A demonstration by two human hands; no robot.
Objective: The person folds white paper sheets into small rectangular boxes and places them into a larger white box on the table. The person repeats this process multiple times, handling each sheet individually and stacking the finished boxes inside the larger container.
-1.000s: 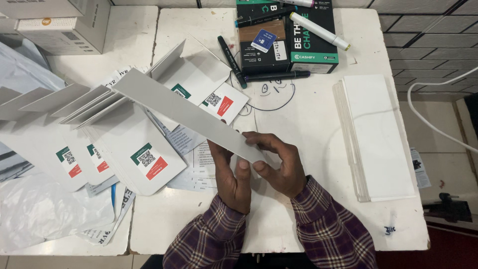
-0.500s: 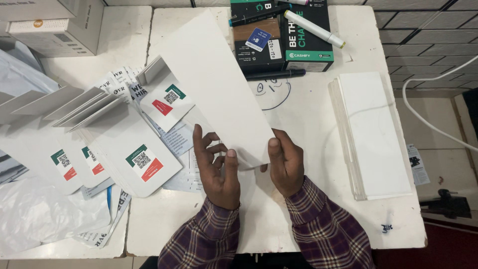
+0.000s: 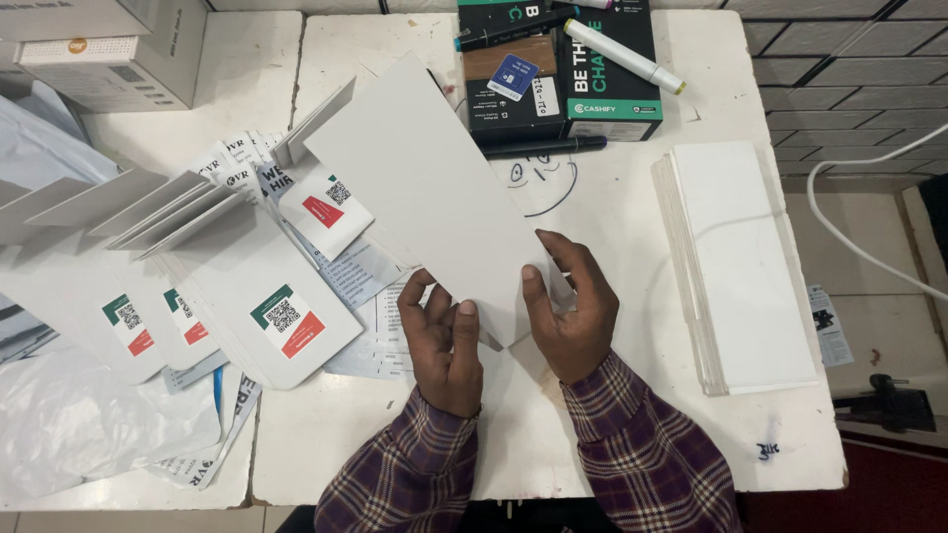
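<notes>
Holding a blank white rectangular card sheet over the white table.
Left hand and right hand pinch its near corner, fingers closed on it; folding seems underway, needing an aligned crease.

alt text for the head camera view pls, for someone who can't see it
Seen from above, the left hand and right hand, in plaid sleeves, hold the near end of a blank white card over a white table. Folded white cards with coloured labels lie to the left, a white stack to the right.
</notes>
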